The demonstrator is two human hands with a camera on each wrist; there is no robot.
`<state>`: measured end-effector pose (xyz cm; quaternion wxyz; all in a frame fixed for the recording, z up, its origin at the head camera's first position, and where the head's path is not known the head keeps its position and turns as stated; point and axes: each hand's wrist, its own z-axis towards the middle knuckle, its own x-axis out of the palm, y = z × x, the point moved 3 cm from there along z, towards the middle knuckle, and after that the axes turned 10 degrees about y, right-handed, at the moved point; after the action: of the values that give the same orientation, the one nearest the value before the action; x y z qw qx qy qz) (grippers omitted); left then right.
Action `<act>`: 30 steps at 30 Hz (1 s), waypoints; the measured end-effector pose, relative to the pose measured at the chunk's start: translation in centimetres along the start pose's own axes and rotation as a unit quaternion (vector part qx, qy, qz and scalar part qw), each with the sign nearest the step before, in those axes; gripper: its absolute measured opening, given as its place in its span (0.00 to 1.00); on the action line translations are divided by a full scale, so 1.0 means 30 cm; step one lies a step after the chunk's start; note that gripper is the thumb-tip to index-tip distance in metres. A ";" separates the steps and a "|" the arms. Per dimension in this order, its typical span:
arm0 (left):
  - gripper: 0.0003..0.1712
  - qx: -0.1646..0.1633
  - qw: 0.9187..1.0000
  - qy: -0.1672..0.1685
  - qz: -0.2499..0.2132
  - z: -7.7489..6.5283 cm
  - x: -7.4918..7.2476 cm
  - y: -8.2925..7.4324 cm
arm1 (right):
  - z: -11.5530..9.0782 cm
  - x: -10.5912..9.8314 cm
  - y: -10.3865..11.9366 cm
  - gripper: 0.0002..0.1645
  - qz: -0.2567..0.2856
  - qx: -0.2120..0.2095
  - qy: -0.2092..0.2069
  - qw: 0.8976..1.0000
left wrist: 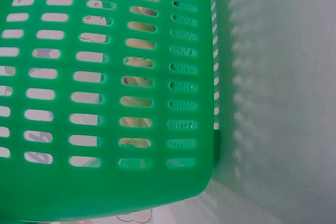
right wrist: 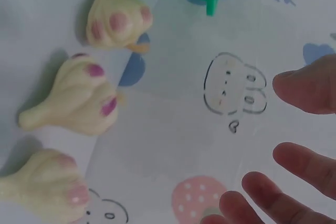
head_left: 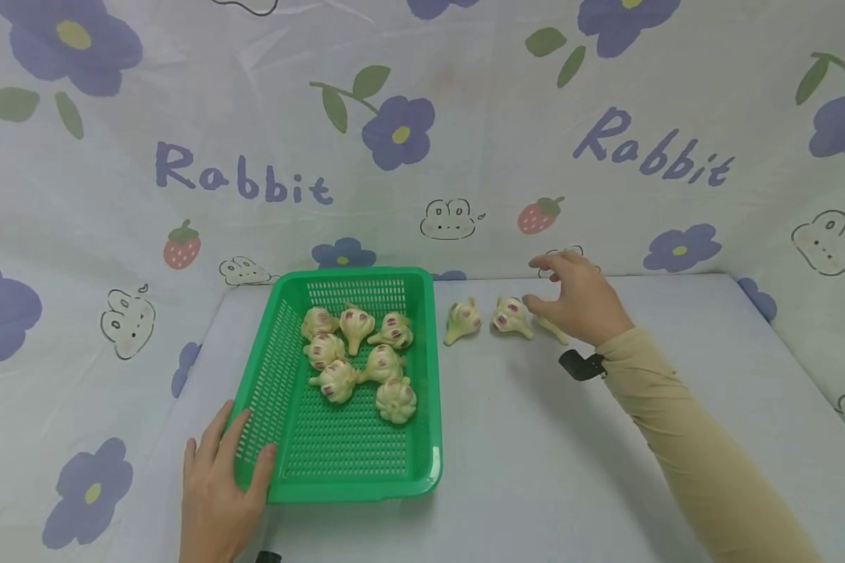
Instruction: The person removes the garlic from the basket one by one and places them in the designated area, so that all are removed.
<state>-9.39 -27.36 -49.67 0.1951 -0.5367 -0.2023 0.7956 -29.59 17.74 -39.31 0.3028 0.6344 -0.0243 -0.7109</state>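
A green plastic basket (head_left: 352,490) stands on the table with several garlic bulbs (head_left: 337,381) inside, mostly toward its far end. My left hand (head_left: 220,477) rests on the basket's near left corner, thumb over the rim. In the left wrist view the slotted basket wall (left wrist: 113,182) fills most of the picture. Over the far right of the table my right hand (head_left: 583,301) hovers with its fingers spread and nothing between them. Three garlic bulbs lie in a row beside the basket: one on the left (head_left: 463,321), a middle one (head_left: 512,317), and one partly hidden behind the hand (head_left: 553,330).
A white cloth covers the table (head_left: 507,469). Behind it hangs a white curtain (head_left: 465,180) printed with flowers, rabbits and strawberries, close to the table's far edge. The basket's right wall stands near the leftmost loose bulb.
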 end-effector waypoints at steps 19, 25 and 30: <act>0.32 0.006 1.000 -0.003 0.000 0.002 0.000 0.006 | 0.036 0.107 0.267 0.30 -0.008 -0.128 0.038 0.991; 0.32 0.005 1.000 -0.001 -0.001 0.003 0.000 0.006 | 0.047 0.151 0.361 0.29 -0.014 -0.176 0.062 0.982; 0.32 -0.003 1.000 0.005 0.004 0.004 -0.001 0.004 | 0.049 0.179 0.441 0.31 -0.034 -0.211 0.081 0.974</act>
<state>-9.51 -27.49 -49.65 0.1919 -0.5422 -0.2017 0.7928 -25.70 3.97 -38.26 0.4061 0.6126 0.1723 -0.6559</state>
